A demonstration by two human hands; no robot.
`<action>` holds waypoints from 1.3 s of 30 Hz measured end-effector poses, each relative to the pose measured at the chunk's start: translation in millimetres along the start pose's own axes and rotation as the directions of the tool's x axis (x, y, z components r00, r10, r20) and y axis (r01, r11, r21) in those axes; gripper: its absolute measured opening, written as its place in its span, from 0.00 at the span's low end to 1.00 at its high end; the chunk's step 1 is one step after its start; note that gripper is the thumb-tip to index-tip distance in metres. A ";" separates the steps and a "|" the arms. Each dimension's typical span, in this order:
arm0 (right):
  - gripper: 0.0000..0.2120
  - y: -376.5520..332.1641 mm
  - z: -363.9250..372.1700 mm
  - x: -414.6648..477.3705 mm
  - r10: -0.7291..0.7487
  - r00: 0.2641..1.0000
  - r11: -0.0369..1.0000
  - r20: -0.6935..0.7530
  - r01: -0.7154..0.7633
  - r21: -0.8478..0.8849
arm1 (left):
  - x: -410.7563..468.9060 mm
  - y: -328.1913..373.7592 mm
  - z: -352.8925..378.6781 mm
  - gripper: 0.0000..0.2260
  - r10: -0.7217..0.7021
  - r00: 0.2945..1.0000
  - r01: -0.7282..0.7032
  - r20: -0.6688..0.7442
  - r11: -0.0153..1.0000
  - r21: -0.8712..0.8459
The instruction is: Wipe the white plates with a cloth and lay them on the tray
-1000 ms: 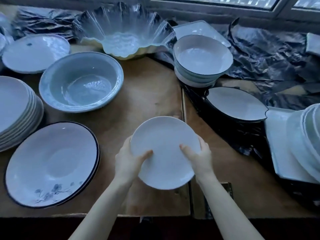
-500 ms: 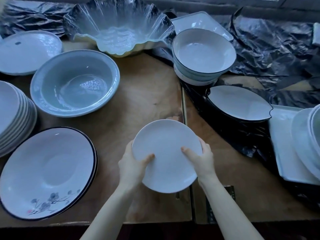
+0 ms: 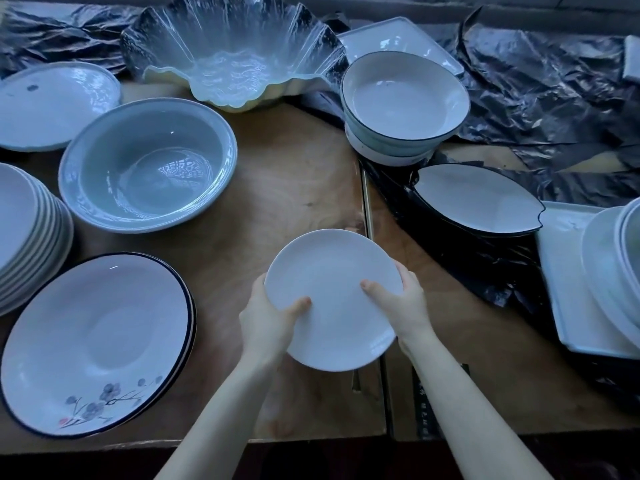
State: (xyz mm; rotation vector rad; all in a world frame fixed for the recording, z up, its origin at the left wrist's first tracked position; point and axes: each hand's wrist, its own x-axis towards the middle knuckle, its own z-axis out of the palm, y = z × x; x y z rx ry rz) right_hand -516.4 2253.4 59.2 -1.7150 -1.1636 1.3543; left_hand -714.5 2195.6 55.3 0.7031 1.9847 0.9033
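Both hands, left hand and right hand, grip white plate at lower centre above brown table; black plastic sheet upper right; tray right edge.

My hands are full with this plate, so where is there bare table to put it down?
Bare wood lies mid-table, bordered by the grey bowl, stacked bowls, flowered plate and the white plate you hold. More bare wood sits right of your right hand. The left edge and far side are crowded.
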 end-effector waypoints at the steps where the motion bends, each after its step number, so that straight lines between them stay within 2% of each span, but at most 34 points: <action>1: 0.22 1.1 -0.3 -0.4 -0.001 1.000 1.000 -0.005 0.001 0.001 | 0.2 0.1 -0.1 0.27 0.004 1.000 -0.004 0.002 1.000 0.003; 8: 0.32 1.7 -2.4 -0.7 -0.005 1.000 1.000 0.007 0.005 0.003 | -3.2 1.2 -3.7 0.28 0.047 0.999 -0.047 0.011 0.999 0.015; 14: 0.23 0.7 -5.2 -4.6 0.031 0.998 0.991 0.055 -0.038 0.129 | -2.4 0.0 -7.8 0.28 0.042 0.999 -0.042 0.021 0.999 -0.003; 20: 0.25 -3.0 -2.4 -8.6 0.060 0.996 0.974 0.067 -0.073 0.214 | -6.9 -3.1 -6.5 0.32 0.047 0.997 -0.046 0.062 0.999 -0.018; 26: 0.26 -2.9 -2.1 -7.3 0.056 0.996 0.973 0.064 -0.069 0.221 | -3.4 -3.8 -7.8 0.33 0.026 0.997 -0.023 0.078 0.999 -0.046; 29: 0.26 -2.2 -4.6 -5.6 0.057 0.995 0.979 0.079 -0.071 0.191 | -1.4 -3.6 -7.5 0.32 0.021 0.997 -0.017 0.080 0.999 -0.048; 32: 0.22 -2.6 -9.1 -3.0 0.046 0.993 0.991 0.107 -0.059 0.124 | 3.3 -2.4 -7.8 0.30 0.020 0.997 -0.019 0.081 1.000 -0.012; 35: 0.23 -4.4 -14.3 1.9 0.046 0.987 0.999 0.152 -0.048 0.004 | 8.8 3.0 -9.8 0.29 0.010 0.996 -0.014 0.093 0.999 0.048; 39: 0.25 -20.0 -24.8 16.3 0.042 0.982 0.977 0.187 -0.002 -0.212 | 16.1 21.2 -15.8 0.29 0.016 0.984 -0.052 0.179 0.978 0.200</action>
